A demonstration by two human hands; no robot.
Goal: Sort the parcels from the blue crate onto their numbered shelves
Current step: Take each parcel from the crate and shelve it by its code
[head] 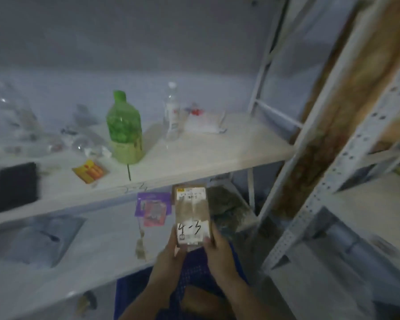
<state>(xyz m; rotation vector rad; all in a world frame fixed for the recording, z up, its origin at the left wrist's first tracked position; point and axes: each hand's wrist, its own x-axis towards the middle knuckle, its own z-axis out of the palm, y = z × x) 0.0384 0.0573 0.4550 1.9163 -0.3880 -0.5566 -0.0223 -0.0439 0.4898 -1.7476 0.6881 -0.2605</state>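
Grip sound — left hand (171, 252) and right hand (218, 248) pinch the flat brown cardboard parcel (192, 213); tilt it square, read it before shelving.

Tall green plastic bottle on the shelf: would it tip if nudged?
Likely yes: the tall green plastic bottle stands upright, taller than its base is wide. Once down, its rounded body might roll along the white shelf. Its weight is unclear.

Upper shelf (229, 153) open at right; green bottle (124, 128) (upright) blocks left.
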